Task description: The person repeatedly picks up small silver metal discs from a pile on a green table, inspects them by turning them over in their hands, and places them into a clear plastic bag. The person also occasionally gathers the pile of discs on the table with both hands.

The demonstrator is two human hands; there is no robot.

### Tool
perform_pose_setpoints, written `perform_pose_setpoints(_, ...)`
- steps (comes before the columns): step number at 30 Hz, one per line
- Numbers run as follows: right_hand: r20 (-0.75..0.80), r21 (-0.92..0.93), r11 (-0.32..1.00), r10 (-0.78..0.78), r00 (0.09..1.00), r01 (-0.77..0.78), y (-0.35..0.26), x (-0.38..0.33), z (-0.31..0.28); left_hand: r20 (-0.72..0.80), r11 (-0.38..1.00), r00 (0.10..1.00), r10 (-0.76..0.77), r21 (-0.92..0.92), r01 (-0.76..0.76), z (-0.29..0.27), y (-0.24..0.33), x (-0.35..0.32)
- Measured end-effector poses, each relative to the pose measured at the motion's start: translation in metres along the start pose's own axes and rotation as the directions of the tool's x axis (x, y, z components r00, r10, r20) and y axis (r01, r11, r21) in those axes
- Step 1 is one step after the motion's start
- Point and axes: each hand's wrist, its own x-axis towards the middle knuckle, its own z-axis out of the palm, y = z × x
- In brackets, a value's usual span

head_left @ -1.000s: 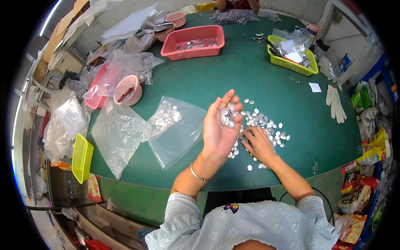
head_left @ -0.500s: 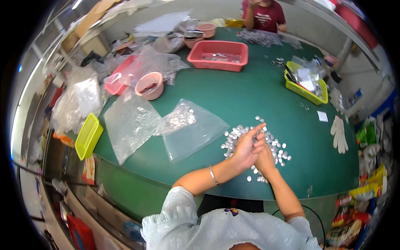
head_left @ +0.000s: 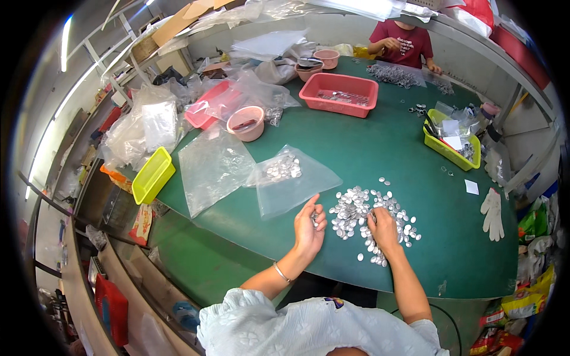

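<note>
Left hand (head_left: pixel 310 228) is cupped palm-up, loosely grasping a few small silver discs, just left of the disc pile (head_left: pixel 371 216) on the green counter (head_left: pixel 380 148). Right hand (head_left: pixel 383 228) lies palm-down on the pile's near edge, fingers (head_left: pixel 373 218) curled into the discs; can't tell if it grips any. Clear plastic bag (head_left: pixel 291 178) w/ more discs lies just left of & beyond the pile. White glove (head_left: pixel 492 212) sits well right of the pile. Yellow tray (head_left: pixel 449 147) beyond it, to the right.
</note>
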Motion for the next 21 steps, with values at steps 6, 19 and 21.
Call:
perform_pose_setpoints(6, -0.05, 0.007, 0.999, -0.036, 0.998, 0.036, 0.002, -0.001, 0.001, 0.023, 0.988, 0.991, 0.134, 0.077, -0.136, 0.004, 0.007, -0.018)
perform_pose_setpoints(19, -0.017, 0.028, 1.0, -0.005, 1.0, 0.005, 0.002, -0.002, 0.0, -0.087, 0.985, 0.982, 0.17, 0.006, -0.17, -0.006, 0.023, -0.019)
perform_pose_setpoints(21, -0.013, 0.037, 0.999, -0.009, 1.0, 0.01, 0.003, -0.002, 0.0, -0.065, 0.991, 0.989, 0.135, 0.034, -0.133, -0.008, 0.028, -0.019)
